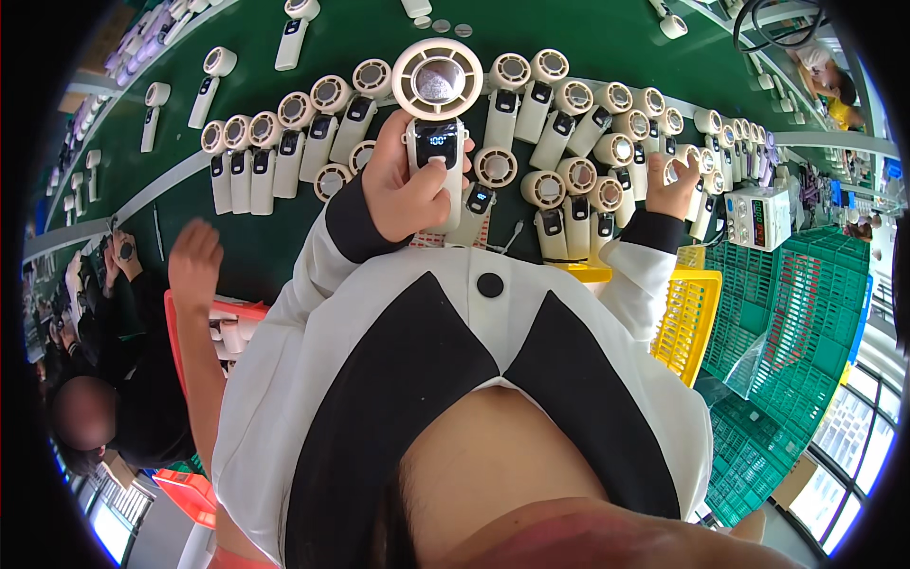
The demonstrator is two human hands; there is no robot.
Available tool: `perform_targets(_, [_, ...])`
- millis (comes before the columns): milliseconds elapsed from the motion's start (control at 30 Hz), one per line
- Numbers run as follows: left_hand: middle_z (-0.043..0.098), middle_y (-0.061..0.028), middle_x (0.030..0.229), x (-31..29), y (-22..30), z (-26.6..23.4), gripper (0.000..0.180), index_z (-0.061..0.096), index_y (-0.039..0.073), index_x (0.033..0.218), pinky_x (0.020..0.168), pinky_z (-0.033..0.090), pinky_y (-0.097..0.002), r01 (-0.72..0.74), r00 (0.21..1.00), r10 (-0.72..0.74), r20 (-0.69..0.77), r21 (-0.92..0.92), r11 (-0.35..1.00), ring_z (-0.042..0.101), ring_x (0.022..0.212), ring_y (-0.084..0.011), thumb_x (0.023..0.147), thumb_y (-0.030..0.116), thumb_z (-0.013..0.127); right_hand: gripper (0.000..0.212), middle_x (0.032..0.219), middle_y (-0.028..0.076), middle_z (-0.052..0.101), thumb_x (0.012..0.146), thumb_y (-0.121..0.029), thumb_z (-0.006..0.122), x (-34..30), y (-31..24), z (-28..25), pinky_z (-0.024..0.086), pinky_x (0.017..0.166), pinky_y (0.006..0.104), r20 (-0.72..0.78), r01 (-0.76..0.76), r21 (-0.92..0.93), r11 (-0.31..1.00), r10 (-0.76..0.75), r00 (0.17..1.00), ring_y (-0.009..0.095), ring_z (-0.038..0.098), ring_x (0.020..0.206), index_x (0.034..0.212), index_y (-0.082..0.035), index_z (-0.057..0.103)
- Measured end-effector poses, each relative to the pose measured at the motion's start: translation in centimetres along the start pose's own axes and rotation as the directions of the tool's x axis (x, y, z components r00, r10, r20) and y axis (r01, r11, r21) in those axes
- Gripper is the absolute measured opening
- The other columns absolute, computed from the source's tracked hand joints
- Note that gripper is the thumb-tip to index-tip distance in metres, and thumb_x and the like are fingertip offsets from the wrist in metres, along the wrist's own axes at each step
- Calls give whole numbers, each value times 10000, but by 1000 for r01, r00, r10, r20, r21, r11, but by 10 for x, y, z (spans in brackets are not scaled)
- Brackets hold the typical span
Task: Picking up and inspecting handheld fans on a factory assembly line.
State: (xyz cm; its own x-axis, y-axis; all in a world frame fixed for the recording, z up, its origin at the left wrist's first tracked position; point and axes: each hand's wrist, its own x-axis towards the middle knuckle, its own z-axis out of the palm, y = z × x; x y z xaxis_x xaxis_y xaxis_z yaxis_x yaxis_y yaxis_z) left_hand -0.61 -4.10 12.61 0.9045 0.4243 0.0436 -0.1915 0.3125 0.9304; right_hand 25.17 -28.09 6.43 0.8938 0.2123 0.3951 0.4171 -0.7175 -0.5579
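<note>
My left hand (408, 190) is closed around the handle of a cream handheld fan (437, 80), held upright in front of me. Its round grille faces me, its small display is lit, and my thumb lies at the button below. Another fan with a lit display (481, 197) lies just behind that handle, partly hidden. Over the crowded fans on the right, my right hand (671, 190) has its thumb and fingers apart around the head of a fan (672, 172); no firm grip shows.
Rows of cream fans (263, 130) lie on the green table (313, 237). At right are a yellow basket (697, 313), a white instrument box (758, 218) and green crates (806, 284). Another person's bare arm (196, 313) reaches over a red crate (173, 327) at left; a person in black sits beyond.
</note>
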Motion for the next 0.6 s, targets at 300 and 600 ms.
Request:
perform_targets(300, [505,-167,959,0,0,1,553,205,-11,1199,651,439,-264,18,998,-19,-63,-26,999,520,777,-193,666,-62,344,651,995,201,511,735,-347,641,-1,-5,-2,438,785,364,20,-26,-10,1000,26,999,299,531,925,1175,23,336])
perform_targets(600, [510,-164,941,2,2,-2,563,225,16,1201,602,443,-252,-24,994,17,-104,-68,997,522,741,-189,659,-67,354,597,976,197,517,746,-333,632,-3,1,3,448,754,364,-22,101,15,995,-101,995,306,541,887,1154,8,363])
